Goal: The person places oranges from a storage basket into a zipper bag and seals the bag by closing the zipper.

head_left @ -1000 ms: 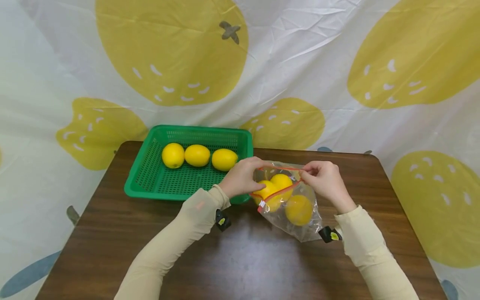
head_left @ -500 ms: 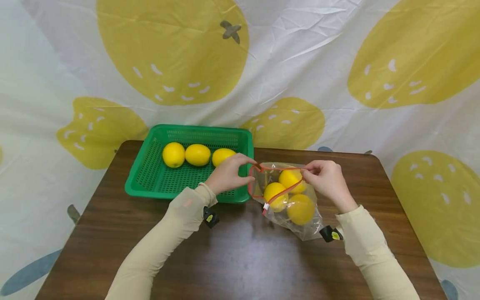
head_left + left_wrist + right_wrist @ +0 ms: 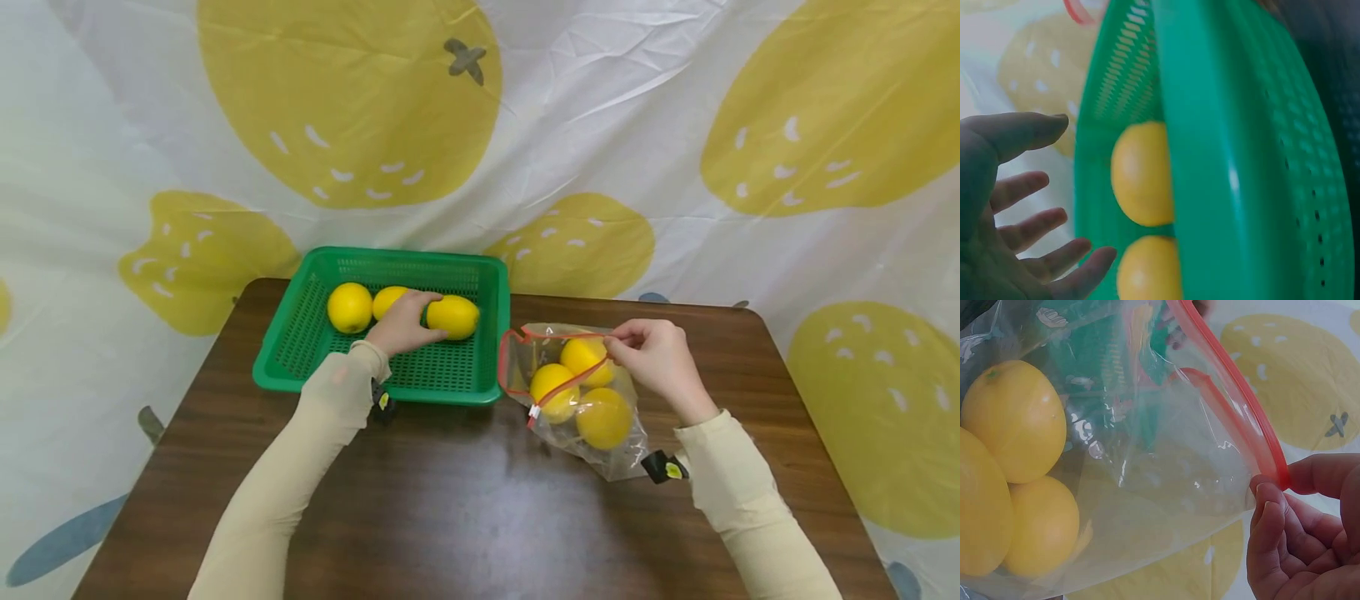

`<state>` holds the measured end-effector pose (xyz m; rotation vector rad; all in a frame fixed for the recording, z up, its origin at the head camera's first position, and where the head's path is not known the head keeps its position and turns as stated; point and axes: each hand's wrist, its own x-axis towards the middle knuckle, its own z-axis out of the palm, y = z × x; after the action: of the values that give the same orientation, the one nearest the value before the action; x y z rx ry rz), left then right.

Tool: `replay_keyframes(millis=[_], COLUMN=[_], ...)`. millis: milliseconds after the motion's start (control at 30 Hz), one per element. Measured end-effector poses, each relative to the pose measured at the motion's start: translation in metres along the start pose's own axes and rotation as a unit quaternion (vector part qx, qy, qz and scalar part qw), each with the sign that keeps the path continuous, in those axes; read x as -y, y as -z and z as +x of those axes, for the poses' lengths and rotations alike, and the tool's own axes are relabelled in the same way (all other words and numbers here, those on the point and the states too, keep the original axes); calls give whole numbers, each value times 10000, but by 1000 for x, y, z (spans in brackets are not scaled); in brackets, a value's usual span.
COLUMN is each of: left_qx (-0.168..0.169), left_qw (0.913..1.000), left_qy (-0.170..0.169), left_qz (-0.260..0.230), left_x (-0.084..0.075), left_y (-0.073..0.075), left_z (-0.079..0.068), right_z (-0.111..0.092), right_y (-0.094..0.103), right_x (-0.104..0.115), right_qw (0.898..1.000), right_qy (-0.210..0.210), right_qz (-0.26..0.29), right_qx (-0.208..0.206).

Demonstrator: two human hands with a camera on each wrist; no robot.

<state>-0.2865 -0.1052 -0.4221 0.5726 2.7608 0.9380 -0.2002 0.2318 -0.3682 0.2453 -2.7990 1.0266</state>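
Observation:
My left hand [image 3: 407,323] reaches over the green basket [image 3: 300,385], fingers and thumb spread apart beside the rightmost lemon [image 3: 454,317]. In the left wrist view the left hand [image 3: 1029,219] is empty, with two lemons in sight past its fingertips. A second lemon [image 3: 388,300] lies partly hidden behind that hand, and a third lemon [image 3: 349,308] sits at the basket's left. My right hand [image 3: 657,360] pinches the red rim of a clear zip bag [image 3: 622,446] at its right corner. Inside the bag are three lemons [image 3: 1016,422], and its mouth gapes toward the basket.
A brown wooden table [image 3: 450,517] carries the basket and the bag, which lie close side by side. Behind it hangs a white curtain [image 3: 585,100] printed with big yellow fruit. A white slider [image 3: 534,411] sits on the bag's red zip.
My left hand has let go of the bag's rim and moved left over the basket. The lemons in the bag have settled lower. My right hand keeps its pinch on the rim.

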Motion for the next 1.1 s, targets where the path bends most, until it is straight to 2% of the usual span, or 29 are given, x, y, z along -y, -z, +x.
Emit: replay_keyframes(millis=[200, 467, 633, 833, 1100], left_qx=[37, 703, 930, 1245, 1342], left_qw=[9994, 9942, 9909, 9830, 9771], left_qy=[323, 411, 427, 807, 1107], left_qz=[101, 699, 874, 1080, 1229], left_x=[3, -7, -15, -18, -16], left_y=[-2, -6, -12, -20, -25], left_z=[14, 36, 47, 54, 58], right_z=[-4, -8, -11, -14, -18], right_y=[2, 4, 3, 3, 1], right_x=[1, 2, 1, 4, 7], right_qw=[10000, 9999, 9999, 9997, 9996], right_qy=[-38, -80, -104, -110, -23], right_qz=[1, 78, 132, 200, 234], right_qx=[2, 5, 33, 108, 134])
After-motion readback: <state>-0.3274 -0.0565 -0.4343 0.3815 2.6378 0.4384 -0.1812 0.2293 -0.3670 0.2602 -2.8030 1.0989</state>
